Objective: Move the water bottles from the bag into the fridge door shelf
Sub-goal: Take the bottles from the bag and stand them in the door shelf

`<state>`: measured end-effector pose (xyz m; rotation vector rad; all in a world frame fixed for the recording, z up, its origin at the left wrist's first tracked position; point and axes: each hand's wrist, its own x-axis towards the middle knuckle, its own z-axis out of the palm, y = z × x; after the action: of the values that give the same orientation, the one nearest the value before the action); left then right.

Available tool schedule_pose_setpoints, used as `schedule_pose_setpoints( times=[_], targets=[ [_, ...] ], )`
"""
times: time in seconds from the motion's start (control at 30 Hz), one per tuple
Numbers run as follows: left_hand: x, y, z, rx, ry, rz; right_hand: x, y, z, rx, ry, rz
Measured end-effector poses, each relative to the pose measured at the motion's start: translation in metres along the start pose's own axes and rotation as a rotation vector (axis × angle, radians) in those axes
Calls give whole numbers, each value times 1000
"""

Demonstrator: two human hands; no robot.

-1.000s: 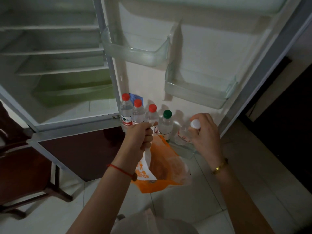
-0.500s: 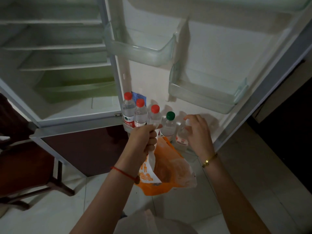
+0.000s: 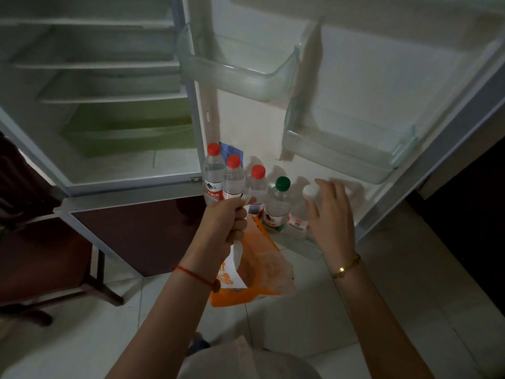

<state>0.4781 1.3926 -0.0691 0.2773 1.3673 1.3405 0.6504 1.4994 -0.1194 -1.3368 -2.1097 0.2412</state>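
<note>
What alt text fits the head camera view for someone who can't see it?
A person's right hand touches a white-capped water bottle standing last in a row in the bottom fridge door shelf, beside one green-capped bottle and three red-capped bottles. The left hand grips an orange bag.

Five bottles (image 3: 257,184) stood in a row in the bottom door shelf (image 3: 306,243), running from the leftmost bottle (image 3: 214,173) by the hinge to the rightmost bottle (image 3: 297,214). The right hand (image 3: 332,214) lay just right of the rightmost bottle, touching it. The left hand (image 3: 226,228) gripped the bag (image 3: 262,266) before the row's left part, and the bag hung below it, before the shelf. Two bins sat higher on the door, the upper bin (image 3: 240,75) left of the lower bin (image 3: 341,149). The fridge shelves (image 3: 103,64) lay left of the door, with a chair (image 3: 41,255) further left and nearer.
</note>
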Motion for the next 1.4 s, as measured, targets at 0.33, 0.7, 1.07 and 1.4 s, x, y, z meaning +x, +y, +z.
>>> schedule_pose_setpoints(
  times=[0.33,0.7,1.07,1.4],
  targets=[
    [-12,-1,-40,-27,78,31,-25,-49,29,155,-104,-142],
    [-21,2,-109,-36,250,138,-34,-114,85,258,-287,-260],
    [-5,43,-255,173,468,250,-34,-228,168,283,-355,-257],
    [12,108,-423,264,635,263,-34,-369,248,302,-409,-313]
  ],
)
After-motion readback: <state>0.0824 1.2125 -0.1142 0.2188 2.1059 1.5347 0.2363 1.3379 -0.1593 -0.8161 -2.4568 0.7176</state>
